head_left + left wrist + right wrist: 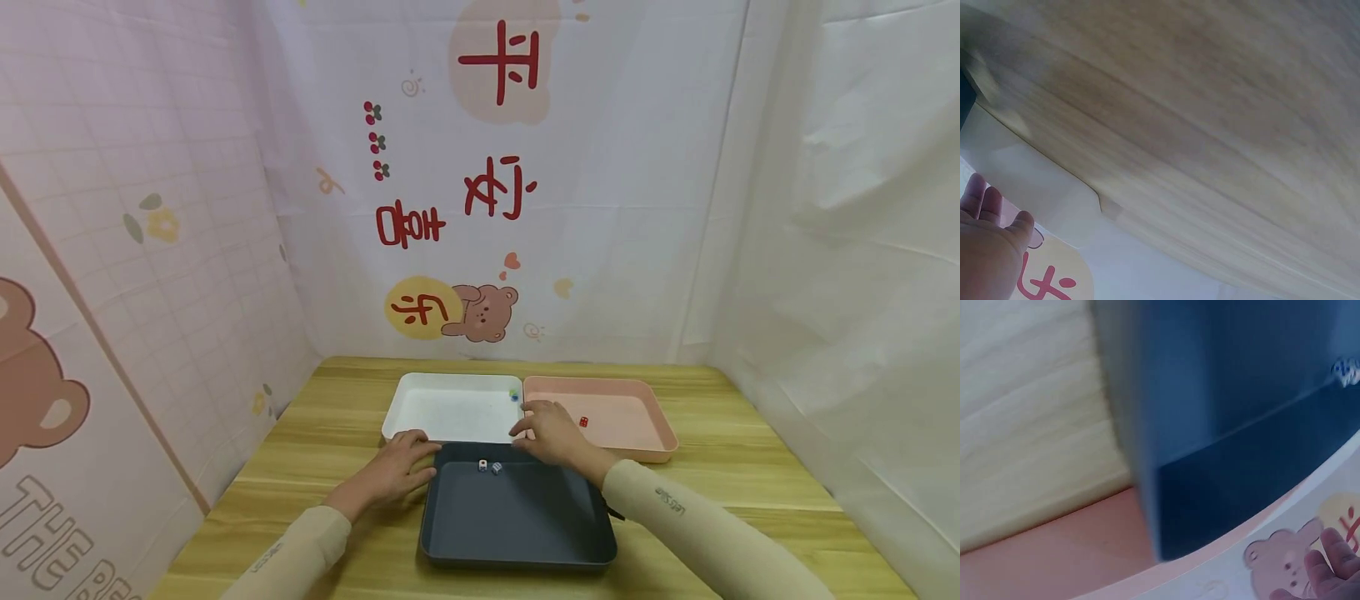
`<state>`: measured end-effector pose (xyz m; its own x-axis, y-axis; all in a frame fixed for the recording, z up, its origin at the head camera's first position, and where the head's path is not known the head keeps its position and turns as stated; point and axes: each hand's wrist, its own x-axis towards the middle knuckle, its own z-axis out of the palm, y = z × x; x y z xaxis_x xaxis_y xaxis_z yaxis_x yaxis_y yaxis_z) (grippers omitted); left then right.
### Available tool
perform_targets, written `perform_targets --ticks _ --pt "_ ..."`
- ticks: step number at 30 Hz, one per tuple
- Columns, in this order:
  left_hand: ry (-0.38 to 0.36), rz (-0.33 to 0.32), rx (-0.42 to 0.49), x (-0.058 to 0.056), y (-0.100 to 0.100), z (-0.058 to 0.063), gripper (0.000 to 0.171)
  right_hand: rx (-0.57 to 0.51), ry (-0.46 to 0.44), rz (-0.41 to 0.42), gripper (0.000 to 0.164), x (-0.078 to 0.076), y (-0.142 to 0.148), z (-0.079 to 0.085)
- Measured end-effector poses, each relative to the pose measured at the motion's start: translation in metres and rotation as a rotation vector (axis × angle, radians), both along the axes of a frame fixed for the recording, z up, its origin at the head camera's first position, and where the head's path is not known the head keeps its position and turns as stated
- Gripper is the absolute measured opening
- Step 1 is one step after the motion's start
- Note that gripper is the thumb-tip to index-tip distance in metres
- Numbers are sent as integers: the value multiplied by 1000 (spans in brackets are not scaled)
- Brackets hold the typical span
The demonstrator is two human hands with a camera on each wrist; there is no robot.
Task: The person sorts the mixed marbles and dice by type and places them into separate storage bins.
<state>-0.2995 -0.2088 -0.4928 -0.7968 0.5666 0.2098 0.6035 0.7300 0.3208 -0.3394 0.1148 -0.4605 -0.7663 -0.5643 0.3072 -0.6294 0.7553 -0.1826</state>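
Note:
In the head view my left hand is beside the upper left corner of a dark blue-grey tray, fingers spread and fingertips right at its rim. My right hand hovers over the tray's far right side, its loosely bent fingers reaching toward the seam between a white tray and a pink tray. Nothing shows between its fingers in the right wrist view. A white die and a patterned die lie near the dark tray's far wall. The pink tray holds a red die.
A small blue-and-yellow piece sits in the white tray's far right corner. A thin black strip pokes out by the dark tray's right side. Printed cloth hangs behind and beside the wooden table.

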Motion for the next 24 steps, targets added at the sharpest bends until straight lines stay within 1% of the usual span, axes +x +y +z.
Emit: perform_targets --ticks 5,8,12,21,24 --pt "6 0 -6 0 0 0 42 90 11 38 16 6 -13 -3" --pt "6 0 -7 1 1 1 42 143 38 68 15 8 -19 -5" --pt "-3 4 0 1 1 1 42 214 83 96 16 7 -25 -11" --pt "7 -4 22 1 0 0 41 426 214 87 20 7 -34 -22" --pt "13 -8 23 1 0 0 41 477 243 87 19 7 -35 -24"
